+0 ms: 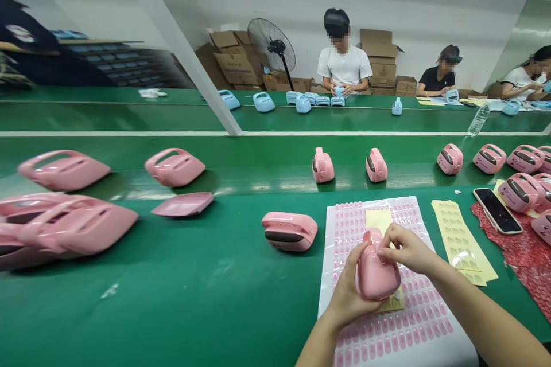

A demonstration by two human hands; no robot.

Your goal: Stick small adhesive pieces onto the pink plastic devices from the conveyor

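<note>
My left hand (350,292) wraps round a pink plastic casing (379,272) with a handle, holding it tilted above a white sheet. The fingertips of my right hand (404,246) are pinched together against the casing's upper side; what they hold, if anything, is too small to make out. Under the casing lies the white sheet (437,330) with rows of small pink oval stickers. A yellow sticker sheet (379,218) is partly hidden beneath the casing. Left of the sheet lies another pink casing (290,231) with a dark window.
Yellow sticker sheets (458,235), a phone (497,210) and red bubble wrap (523,252) lie to the right. More pink casings (175,167) line the green bench. Beyond a white post (185,46), co-workers (344,66) handle blue casings. A bottle (478,120) leans opposite.
</note>
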